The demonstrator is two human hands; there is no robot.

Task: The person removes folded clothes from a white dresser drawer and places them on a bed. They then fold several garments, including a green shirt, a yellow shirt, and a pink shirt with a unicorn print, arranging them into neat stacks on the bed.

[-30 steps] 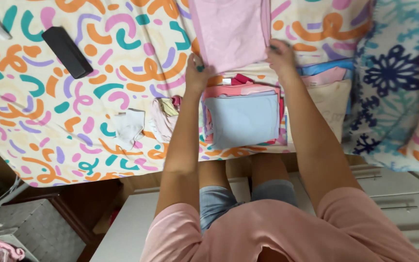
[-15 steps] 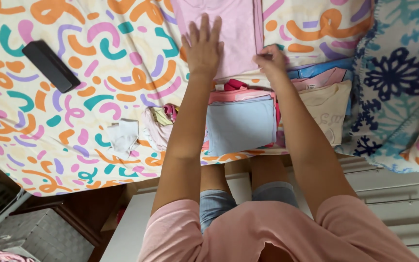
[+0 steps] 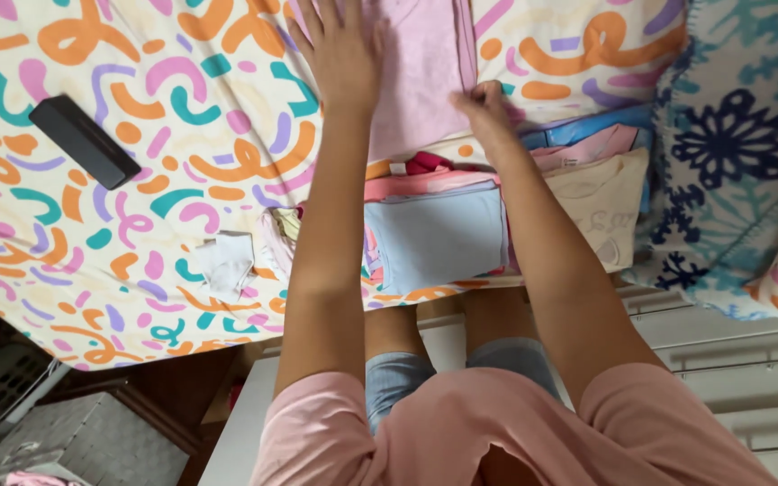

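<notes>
Two bare hands are working on a pale pink cotton garment that is lying flat at the far edge of a bed covered by a cream sheet printed with orange, teal, pink and purple squiggles. The left hand is lying open, palm down, fingers spread flat on the left part of the pink garment, gripping nothing. The right hand is sitting at the garment's near right corner with its fingers curled inward, pinching the fabric edge there.

Just nearer than the garment, between the two forearms, a stack of folded clothes topped by a light blue folded piece is resting, with coral and red layers showing at its far edge. Touching that stack on the right, a second pile is showing a cream folded top with pink and blue pieces beyond it. To the left of the blue stack, a small heap of pink and yellow crumpled items is lying, and further left a white crumpled cloth. A black rectangular case is lying well apart on the far left of the sheet. A blanket patterned with blue and teal flowers is covering the right side of the bed.
</notes>
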